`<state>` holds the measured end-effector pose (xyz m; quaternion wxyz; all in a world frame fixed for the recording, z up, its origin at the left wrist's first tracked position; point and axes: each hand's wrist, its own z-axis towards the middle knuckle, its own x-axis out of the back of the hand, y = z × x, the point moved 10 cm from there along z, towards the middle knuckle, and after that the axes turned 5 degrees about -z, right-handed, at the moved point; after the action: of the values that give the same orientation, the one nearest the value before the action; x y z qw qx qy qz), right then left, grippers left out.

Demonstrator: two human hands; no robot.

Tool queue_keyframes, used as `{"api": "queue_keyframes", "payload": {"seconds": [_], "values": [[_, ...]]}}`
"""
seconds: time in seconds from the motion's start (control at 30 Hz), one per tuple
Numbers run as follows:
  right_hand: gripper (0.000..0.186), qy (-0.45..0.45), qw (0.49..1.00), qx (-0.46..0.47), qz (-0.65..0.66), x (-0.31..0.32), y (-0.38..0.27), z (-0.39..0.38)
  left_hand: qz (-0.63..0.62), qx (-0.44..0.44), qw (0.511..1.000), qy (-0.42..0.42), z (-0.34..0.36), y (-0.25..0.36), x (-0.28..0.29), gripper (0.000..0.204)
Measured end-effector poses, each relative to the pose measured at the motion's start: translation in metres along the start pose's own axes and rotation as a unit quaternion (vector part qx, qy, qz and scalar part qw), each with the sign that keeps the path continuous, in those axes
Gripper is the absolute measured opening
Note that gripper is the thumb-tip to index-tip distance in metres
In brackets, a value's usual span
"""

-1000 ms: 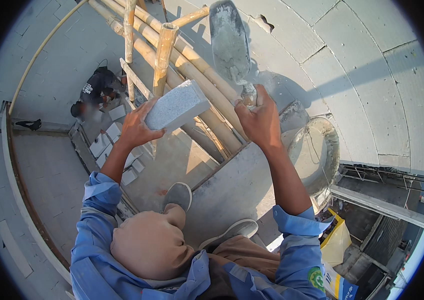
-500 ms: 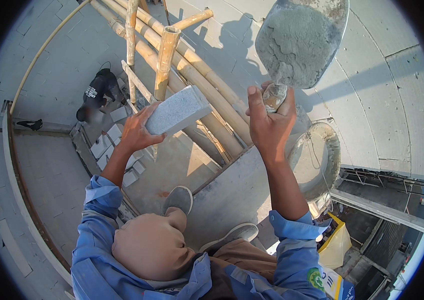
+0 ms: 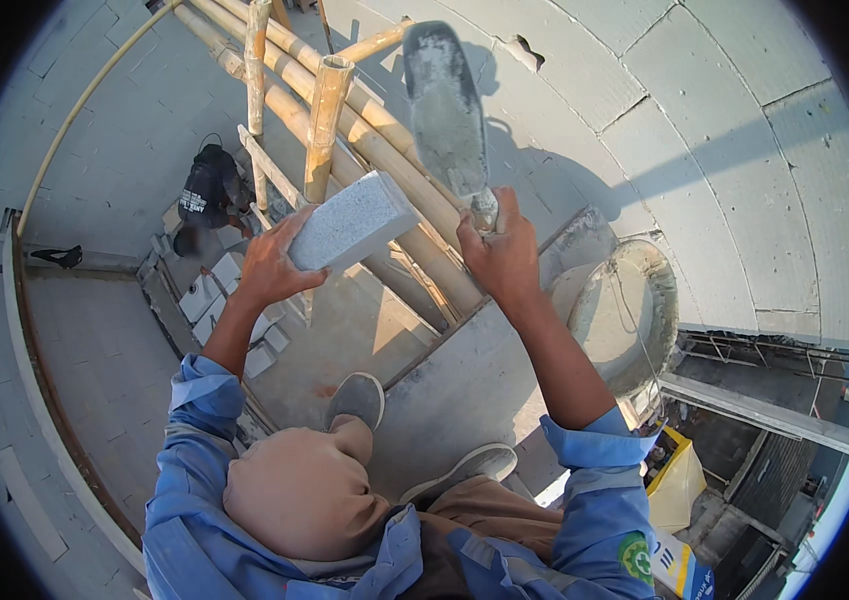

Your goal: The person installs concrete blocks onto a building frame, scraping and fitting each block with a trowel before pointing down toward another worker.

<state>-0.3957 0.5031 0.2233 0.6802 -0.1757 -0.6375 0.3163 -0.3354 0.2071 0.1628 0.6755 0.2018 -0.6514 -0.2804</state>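
Note:
My left hand [image 3: 269, 268] grips a light grey rectangular block [image 3: 352, 222] by its lower left end and holds it tilted in the air. My right hand [image 3: 501, 252] is closed on the handle of a trowel [image 3: 447, 110], whose mortar-smeared blade points up and away from me. Block and trowel sit close together, with a small gap between them. Both arms wear rolled blue sleeves. My shoes [image 3: 356, 398] stand on a grey board below.
Bamboo scaffold poles [image 3: 327, 110] run diagonally behind the block. A round mortar tub [image 3: 634, 310] sits at the right on the platform. A white block wall [image 3: 724, 130] curves above. Far below, another person [image 3: 206, 190] crouches near stacked blocks [image 3: 212, 300].
The trowel, held flat and loaded with mortar half a second ago, has turned edge-on with its blade upright. My right hand has dropped slightly toward the block. The block has barely moved.

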Motion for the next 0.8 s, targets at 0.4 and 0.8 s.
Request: {"api": "queue_keyframes", "payload": {"seconds": [0.4, 0.8], "values": [[0.034, 0.009, 0.997, -0.02, 0.077, -0.007, 0.005, -0.002, 0.005, -0.005, 1.0, -0.001, -0.002, -0.005, 0.001, 0.093], [0.038, -0.027, 0.999, -0.024, -0.009, -0.031, 0.025, -0.01, 0.01, 0.012, 1.0, -0.002, -0.003, -0.007, -0.003, 0.092]]}}
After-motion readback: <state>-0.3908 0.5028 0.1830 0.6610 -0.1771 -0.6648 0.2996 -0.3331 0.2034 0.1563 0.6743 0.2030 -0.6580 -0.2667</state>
